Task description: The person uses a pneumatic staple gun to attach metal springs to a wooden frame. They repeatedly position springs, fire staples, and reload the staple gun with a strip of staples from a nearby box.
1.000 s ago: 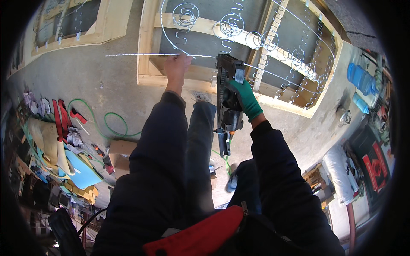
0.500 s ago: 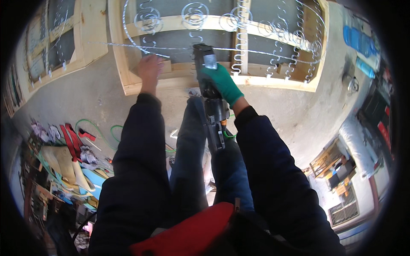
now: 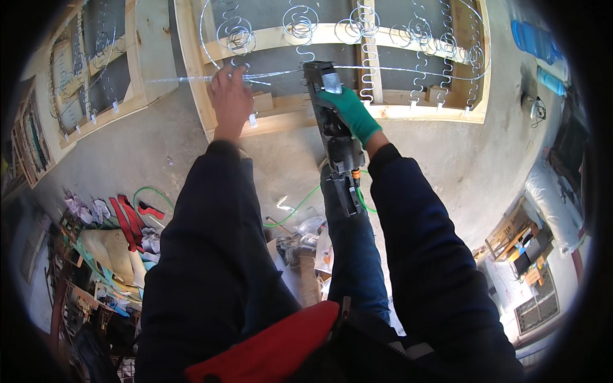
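Observation:
A wooden frame [image 3: 294, 119] strung with zigzag springs [image 3: 368, 67] and coil springs [image 3: 300, 24] lies in front of me. A long silvery wire [image 3: 389, 69] crosses it from side to side. My bare left hand [image 3: 231, 102] is at the wire near the frame's left corner, its fingers curled over it. My right hand [image 3: 351, 112], in a green glove, grips a black pneumatic nail gun [image 3: 335, 131]. The gun's upper end is over the front rail, close to the wire, and a green hose [image 3: 364, 199] joins its lower end.
Another wooden frame with springs [image 3: 131, 76] stands at the left. Red strips [image 3: 128, 220], foam and scraps lie in a heap at the lower left. Blue bottles [image 3: 536, 45] are at the far right, above a white wrapped roll [image 3: 554, 207]. The hose runs across the floor.
My left hand has closed in on the wire. The nail gun has shifted slightly right in view, staying in my right hand. My left leg has moved left, and the whole view has shifted.

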`<state>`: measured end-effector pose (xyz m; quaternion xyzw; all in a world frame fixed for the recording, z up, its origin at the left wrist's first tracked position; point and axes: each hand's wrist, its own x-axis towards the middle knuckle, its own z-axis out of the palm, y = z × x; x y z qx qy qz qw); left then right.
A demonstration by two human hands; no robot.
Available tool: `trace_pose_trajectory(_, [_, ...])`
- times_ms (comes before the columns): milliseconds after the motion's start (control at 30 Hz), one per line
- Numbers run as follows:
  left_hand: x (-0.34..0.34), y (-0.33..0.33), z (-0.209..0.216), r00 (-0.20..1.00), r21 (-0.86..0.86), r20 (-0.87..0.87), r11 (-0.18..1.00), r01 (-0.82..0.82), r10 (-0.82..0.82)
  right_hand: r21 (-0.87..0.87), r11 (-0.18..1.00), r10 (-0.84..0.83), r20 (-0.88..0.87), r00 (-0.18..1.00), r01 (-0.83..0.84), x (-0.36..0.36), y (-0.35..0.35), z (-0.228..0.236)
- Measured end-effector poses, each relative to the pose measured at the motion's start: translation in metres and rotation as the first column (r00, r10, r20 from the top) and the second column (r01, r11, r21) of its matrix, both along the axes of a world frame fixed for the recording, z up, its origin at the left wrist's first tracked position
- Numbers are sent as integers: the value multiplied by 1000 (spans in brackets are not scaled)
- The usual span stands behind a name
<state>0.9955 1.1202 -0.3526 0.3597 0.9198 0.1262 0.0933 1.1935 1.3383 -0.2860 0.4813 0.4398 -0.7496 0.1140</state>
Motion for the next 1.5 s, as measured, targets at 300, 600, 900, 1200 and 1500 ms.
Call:
trace_pose_trajectory(300, [-74, -33, -2, 939, 190, 287, 972, 137, -188, 269, 961, 14, 195, 981, -68, -18, -55, 0])
trace_pose_trajectory(600, [-106, -43, -28, 868, 164, 465, 981, 107, -172, 243, 965, -132, 135, 982, 96, -9, -76, -22])
trace_pose_trajectory(900, [-112, -39, -18, 857, 74, 490, 987, 140, -158, 389, 862, 245, 240, 939, -324, -7, -43, -1])
trace_pose_trajectory(1200, [-113, -36, -30, 775, 120, 626, 993, 21, -92, 46, 995, -93, 18, 996, 92, 4, -51, -15])
trace_pose_trajectory(1500, [-126, -36, -30, 716, 170, 670, 980, 108, -195, 339, 879, 290, 181, 940, -336, -43, -109, 2])
